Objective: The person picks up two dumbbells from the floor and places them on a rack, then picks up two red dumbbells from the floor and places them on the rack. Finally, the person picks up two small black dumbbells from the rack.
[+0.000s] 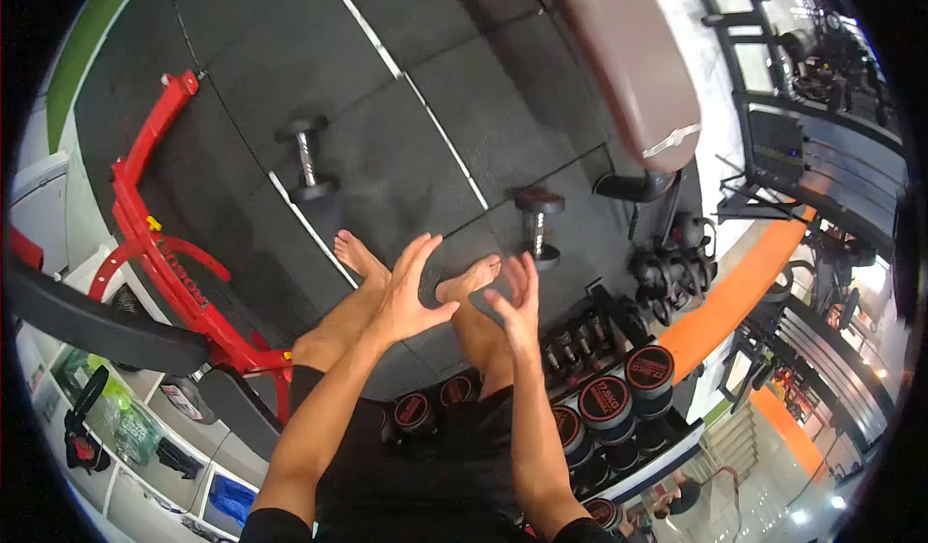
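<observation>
**Up in the Air, Holding Nothing**

Standing barefoot on the dark floor mat (416, 161). Holding nothing in the left hand (406, 306), with fingers a bit bent and thumb out wide. Holding nothing in the right hand (521, 313) either, with fingers curved like a cup. Both apart, not touching.

Down on the floor, past the left foot (360, 256): the left dumbbell (307, 159). Also down there, near the right foot (472, 277): the right dumbbell (538, 226), well below the right fingertips. Off to the left, a red frame (172, 272); off to the right, more round dumbbells (604, 400) in rows.

Seemingly at a hands-free step, with both weights down. To grab either one: bend low, wrap fingers round the thin handle, and mind the toes.
</observation>
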{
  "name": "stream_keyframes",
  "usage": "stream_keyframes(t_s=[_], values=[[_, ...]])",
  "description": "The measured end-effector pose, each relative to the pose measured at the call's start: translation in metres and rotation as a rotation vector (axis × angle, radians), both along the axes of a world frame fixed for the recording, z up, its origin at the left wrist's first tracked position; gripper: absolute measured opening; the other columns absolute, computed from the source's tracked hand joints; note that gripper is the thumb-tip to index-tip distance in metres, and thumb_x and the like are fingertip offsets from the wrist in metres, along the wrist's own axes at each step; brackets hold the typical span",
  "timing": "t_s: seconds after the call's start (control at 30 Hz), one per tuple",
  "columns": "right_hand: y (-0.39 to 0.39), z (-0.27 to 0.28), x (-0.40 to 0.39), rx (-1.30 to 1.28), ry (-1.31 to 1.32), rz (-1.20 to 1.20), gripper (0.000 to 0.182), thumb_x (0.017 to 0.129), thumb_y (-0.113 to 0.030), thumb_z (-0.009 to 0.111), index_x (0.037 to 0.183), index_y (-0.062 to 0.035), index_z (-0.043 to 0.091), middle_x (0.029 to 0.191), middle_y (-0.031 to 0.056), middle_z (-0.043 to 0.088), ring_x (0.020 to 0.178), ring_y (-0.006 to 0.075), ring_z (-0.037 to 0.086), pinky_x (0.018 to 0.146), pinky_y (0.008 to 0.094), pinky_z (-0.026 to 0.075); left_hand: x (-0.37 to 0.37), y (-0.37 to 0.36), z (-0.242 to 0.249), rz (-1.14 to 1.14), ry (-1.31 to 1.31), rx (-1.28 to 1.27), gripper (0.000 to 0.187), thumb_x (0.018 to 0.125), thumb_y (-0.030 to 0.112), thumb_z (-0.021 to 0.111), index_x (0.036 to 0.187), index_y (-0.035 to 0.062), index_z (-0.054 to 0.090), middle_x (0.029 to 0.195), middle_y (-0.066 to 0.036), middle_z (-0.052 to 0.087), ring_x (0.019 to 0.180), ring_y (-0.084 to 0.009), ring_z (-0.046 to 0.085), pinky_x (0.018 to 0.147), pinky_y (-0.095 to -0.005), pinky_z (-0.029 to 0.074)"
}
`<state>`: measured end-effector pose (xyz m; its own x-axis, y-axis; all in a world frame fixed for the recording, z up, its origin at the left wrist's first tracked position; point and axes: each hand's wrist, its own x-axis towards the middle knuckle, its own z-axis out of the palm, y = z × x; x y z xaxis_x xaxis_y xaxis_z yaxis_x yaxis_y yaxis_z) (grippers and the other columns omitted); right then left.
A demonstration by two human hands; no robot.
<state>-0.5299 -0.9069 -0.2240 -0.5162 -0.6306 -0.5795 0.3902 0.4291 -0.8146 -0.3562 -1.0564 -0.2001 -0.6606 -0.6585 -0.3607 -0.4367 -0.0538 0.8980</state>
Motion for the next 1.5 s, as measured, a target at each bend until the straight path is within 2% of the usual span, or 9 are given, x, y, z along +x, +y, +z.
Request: stream_keyframes(t_s=[0.1,0.33,0.43,0.53,0.73,0.97,1.27,1.4,1.5], values=[[0.009,-0.070,-0.025,0.170,0.102,-0.093,0.091,0.076,-0.001,0.072,0.153,-0.0103,0.026,0.152,0.0229,0.034,0.143,0.0325,0.033,0.112,0.0425,0.034,-0.009,0.003,-0.041,-0.048,0.042,0.003,0.099,0.065,0.015,0.085,0.149,0.0061,0.034,0.153,-0.019,0.032,0.141,-0.0350,0.033,0.113,-0.0437,0.031],[0.047,-0.269,-0.089,0.438,0.250,-0.064,0.092,0.073,-0.013,0.077,0.151,-0.0050,0.030,0.150,0.0234,0.037,0.139,0.0345,0.035,0.112,0.0411,0.032,0.007,0.009,-0.093,-0.217,-0.043,0.043,0.100,0.063,0.012,0.085,0.148,0.0037,0.034,0.154,-0.021,0.030,0.143,-0.0372,0.032,0.114,-0.0458,0.030],[0.053,-0.317,-0.107,0.503,0.335,-0.037,0.096,0.070,-0.019,0.078,0.149,0.0051,0.029,0.148,0.0250,0.039,0.138,0.0336,0.037,0.114,0.0374,0.029,0.016,0.015,-0.122,-0.224,-0.017,0.009,0.100,0.062,0.012,0.086,0.147,0.0029,0.034,0.154,-0.021,0.031,0.142,-0.0379,0.033,0.114,-0.0463,0.029],[0.060,-0.360,-0.127,0.634,0.614,0.064,0.095,0.070,-0.023,0.077,0.147,0.0054,0.031,0.149,0.0247,0.035,0.137,0.0386,0.038,0.115,0.0396,0.030,0.019,0.012,-0.141,-0.265,-0.056,0.007,0.101,0.062,0.012,0.086,0.148,0.0027,0.033,0.153,-0.022,0.031,0.141,-0.0385,0.034,0.114,-0.0469,0.030],[0.064,-0.385,-0.137,0.880,0.753,0.120,0.106,0.068,-0.033,0.082,0.150,-0.0019,0.023,0.152,0.0210,0.029,0.135,0.0409,0.040,0.111,0.0450,0.037,0.037,0.012,-0.158,-0.331,-0.109,0.059,0.100,0.064,0.014,0.086,0.148,0.0034,0.033,0.153,-0.022,0.030,0.140,-0.0387,0.035,0.113,-0.0455,0.033],[0.067,-0.376,-0.167,0.834,0.468,0.091,0.088,0.066,-0.026,0.078,0.142,-0.0015,0.041,0.138,0.0201,0.047,0.127,0.0368,0.048,0.107,0.0437,0.039,0.031,-0.003,-0.165,-0.286,-0.071,0.049,0.093,0.066,0.016,0.083,0.146,0.0043,0.036,0.148,-0.023,0.035,0.132,-0.0420,0.042,0.109,-0.0469,0.038],[0.060,-0.376,-0.118,0.931,0.689,0.229,0.068,0.062,-0.023,0.077,0.123,-0.0097,0.053,0.123,0.0134,0.054,0.118,0.0363,0.053,0.098,0.0502,0.042,0.027,-0.017,-0.161,-0.382,-0.112,-0.001,0.092,0.067,0.028,0.083,0.144,0.0041,0.039,0.143,-0.025,0.039,0.128,-0.0448,0.043,0.109,-0.0493,0.035],[0.054,-0.379,-0.092,0.682,0.621,0.255,0.055,0.065,-0.014,0.076,0.114,-0.0002,0.055,0.110,0.0205,0.058,0.106,0.0396,0.056,0.094,0.0444,0.044,0.028,-0.017,-0.169,-0.232,-0.040,0.038,0.093,0.066,0.025,0.083,0.145,0.0043,0.038,0.145,-0.024,0.038,0.130,-0.0424,0.043,0.109,-0.0487,0.035],[0.028,-0.371,-0.060,0.694,0.351,0.182,0.059,0.071,-0.013,0.073,0.125,0.0000,0.054,0.110,0.0155,0.062,0.100,0.0292,0.059,0.094,0.0387,0.045,0.030,-0.026,-0.170,-0.189,-0.020,0.091,0.096,0.068,0.020,0.085,0.148,0.0042,0.034,0.152,-0.022,0.031,0.138,-0.0407,0.036,0.111,-0.0460,0.036]])
